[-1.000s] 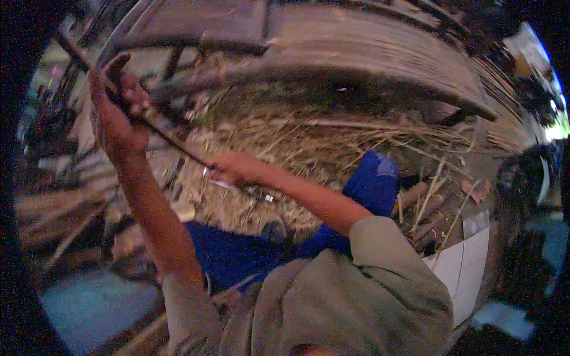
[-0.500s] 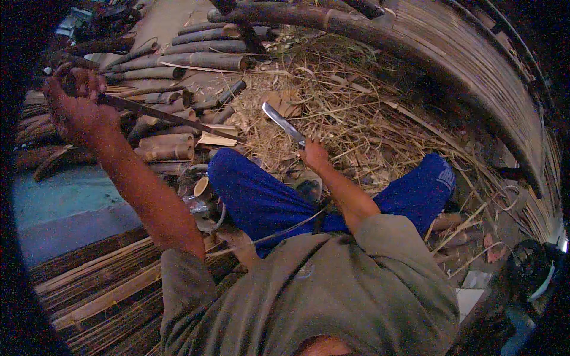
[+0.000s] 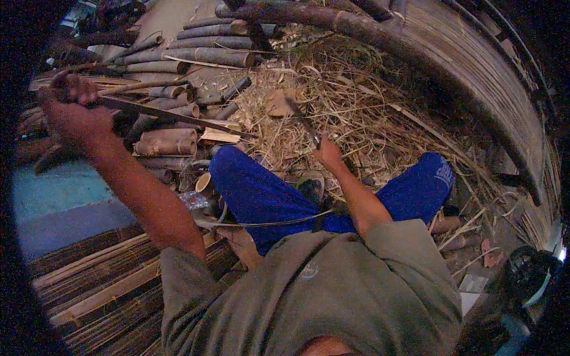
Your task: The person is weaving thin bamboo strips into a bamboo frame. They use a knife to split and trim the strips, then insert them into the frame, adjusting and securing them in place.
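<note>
My left hand (image 3: 76, 113) is raised at the far left, its fingers closed around a long, thin, dark strip that looks like bamboo (image 3: 160, 112). From that fist the strip slopes down to the right, ending above the shavings in front of my left knee. My right hand (image 3: 328, 153) is wrapped round the handle of a knife (image 3: 304, 121) in front of my lap. Its blade points up and to the left, looks dark and is slightly blurred. Knife and strip are apart.
Loose shavings (image 3: 356, 113) cover the ground ahead. Cut bamboo poles (image 3: 208, 57) and short bamboo pieces (image 3: 169, 142) lie at the left. A thick curved pole (image 3: 451, 74) arches across the right. Long bamboo strips (image 3: 101, 291) are stacked beside my left arm.
The knife has swung more upright and its blade has turned from shiny to dark. My right hand has shifted slightly right. My left hand and the strip have moved only a little.
</note>
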Demonstrator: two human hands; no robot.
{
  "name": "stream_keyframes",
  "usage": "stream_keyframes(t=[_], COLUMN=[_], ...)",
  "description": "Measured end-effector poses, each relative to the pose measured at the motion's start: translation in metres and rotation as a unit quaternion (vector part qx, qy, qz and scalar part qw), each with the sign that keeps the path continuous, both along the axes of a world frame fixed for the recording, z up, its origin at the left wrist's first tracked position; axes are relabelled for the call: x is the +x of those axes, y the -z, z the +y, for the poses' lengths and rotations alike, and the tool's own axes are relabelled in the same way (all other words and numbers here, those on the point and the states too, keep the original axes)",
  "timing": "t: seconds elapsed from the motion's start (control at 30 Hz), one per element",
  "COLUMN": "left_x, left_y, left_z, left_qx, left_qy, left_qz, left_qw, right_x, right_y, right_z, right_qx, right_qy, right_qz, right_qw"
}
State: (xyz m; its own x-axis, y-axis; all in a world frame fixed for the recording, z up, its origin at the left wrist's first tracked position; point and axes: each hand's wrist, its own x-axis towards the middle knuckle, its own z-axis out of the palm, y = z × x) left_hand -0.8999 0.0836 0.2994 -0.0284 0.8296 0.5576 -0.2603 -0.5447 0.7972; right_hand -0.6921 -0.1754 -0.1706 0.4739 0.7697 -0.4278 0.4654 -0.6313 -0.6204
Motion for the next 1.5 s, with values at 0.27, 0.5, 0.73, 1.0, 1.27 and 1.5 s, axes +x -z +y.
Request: stream_keyframes(t=[0.27,0.5,0.73,1.0,1.27,1.5], left_x=[-0.014,0.016,0.030,0.012,0.044,0.037], left_y=[-0.026,0.011,0.017,0.023,0.027,0.024], left_z=[-0.007,-0.028,-0.053,-0.078,-0.098,-0.087], left_qx=[0.211,0.069,0.024,0.086,0.108,0.121], left_qy=[-0.303,-0.124,-0.118,-0.020,-0.144,-0.184], left_qz=[0.208,-0.052,-0.107,-0.115,-0.038,-0.054], left_qw=[0.906,0.989,0.987,0.989,0.983,0.974], right_x=[0.025,-0.023,-0.056,-0.089,-0.093,-0.097], right_y=[0.012,-0.116,-0.174,-0.315,-0.306,-0.279], right_z=[-0.006,-0.003,0.001,0.034,0.057,0.071], right_qx=[-0.032,0.139,0.278,0.486,0.433,0.445], right_qy=[-0.043,0.021,-0.030,-0.097,-0.122,-0.124], right_qz=[-0.072,-0.009,-0.001,0.039,0.034,0.011], right_qw=[0.996,0.990,0.960,0.868,0.892,0.887])
